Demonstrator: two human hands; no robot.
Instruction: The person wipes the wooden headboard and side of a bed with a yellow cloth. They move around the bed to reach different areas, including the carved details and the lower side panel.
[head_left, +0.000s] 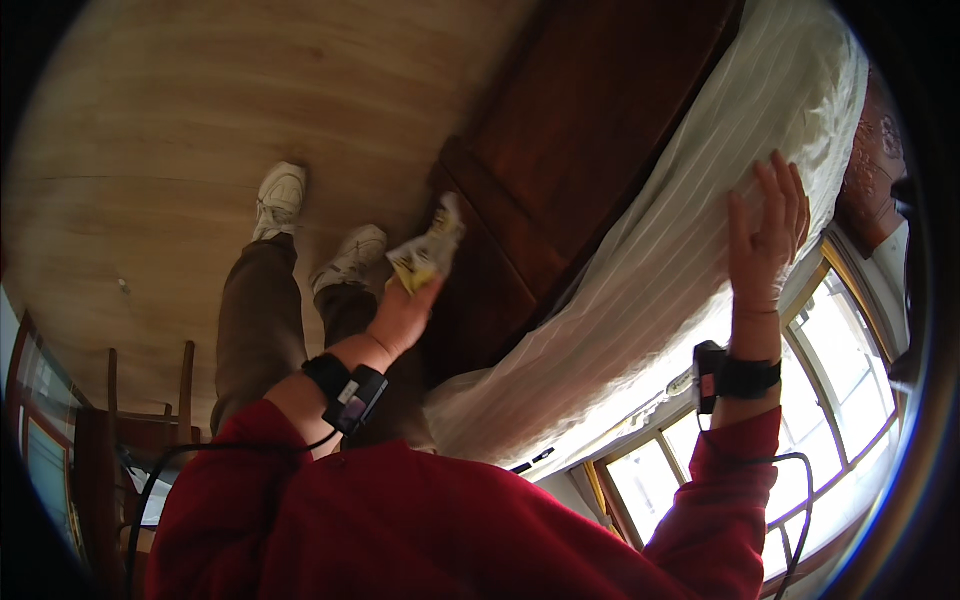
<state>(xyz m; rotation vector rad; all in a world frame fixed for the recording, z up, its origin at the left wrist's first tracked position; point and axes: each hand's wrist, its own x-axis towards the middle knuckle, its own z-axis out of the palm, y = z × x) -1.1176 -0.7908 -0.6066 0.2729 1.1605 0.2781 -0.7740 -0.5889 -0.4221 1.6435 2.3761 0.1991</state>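
Note:
My left hand (409, 315) grips a crumpled, thin clear-and-yellow plastic wrapper or bag (425, 255), blurred, in front of the dark wooden side panel (517, 202) of a piece of furniture, possibly a bed. My right hand (772, 232) is at the right, over a pale striped cloth (645, 247) that drapes along the wood. Its fingers are spread a little and nothing is in it; whether it touches the cloth cannot be told. Both wrists wear black straps with small devices and cables.
Below me is a wooden floor (150, 150), with my pale shoes on it and a small light object (124, 286) at the left. A wooden chair (150, 416) stands at the lower left. Windows (840, 360) are at the lower right, and carved reddish wood (870, 172) shows at the right edge.

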